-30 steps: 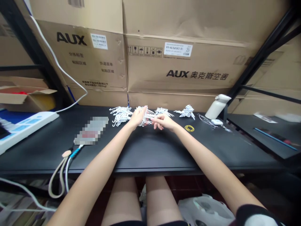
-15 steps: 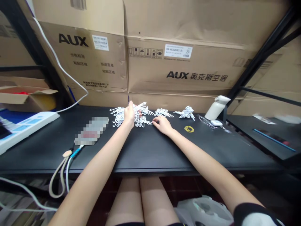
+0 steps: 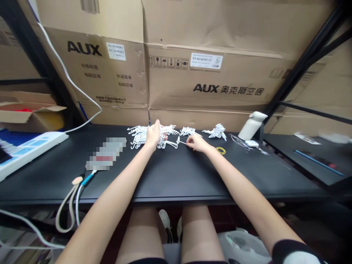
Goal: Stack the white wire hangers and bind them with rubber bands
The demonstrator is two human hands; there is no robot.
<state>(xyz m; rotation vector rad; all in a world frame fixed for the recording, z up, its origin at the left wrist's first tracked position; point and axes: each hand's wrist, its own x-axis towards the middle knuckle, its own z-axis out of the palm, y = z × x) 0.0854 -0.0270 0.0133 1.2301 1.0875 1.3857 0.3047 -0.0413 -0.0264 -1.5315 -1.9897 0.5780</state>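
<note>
My left hand is closed around a bunch of white hooks, whose thin ends stick out to the right of the fist. My right hand pinches the thin end of a single white hook, its bent part pointing left. More white hooks lie in rows on the black table under and left of my left hand. Another row of hooks lies just behind my right hand. Farther right sits a bundled pile of white hooks.
Yellow rubber bands lie right of my right hand. Beyond stand a white bottle, glasses and a small white case. On the left are a blurred-out flat object with a strap and a power strip. Cardboard walls the back.
My right hand has moved a little to the right and now draws one white hook away from the others. My left hand keeps its bunch, slightly turned. The legs have spread apart.
</note>
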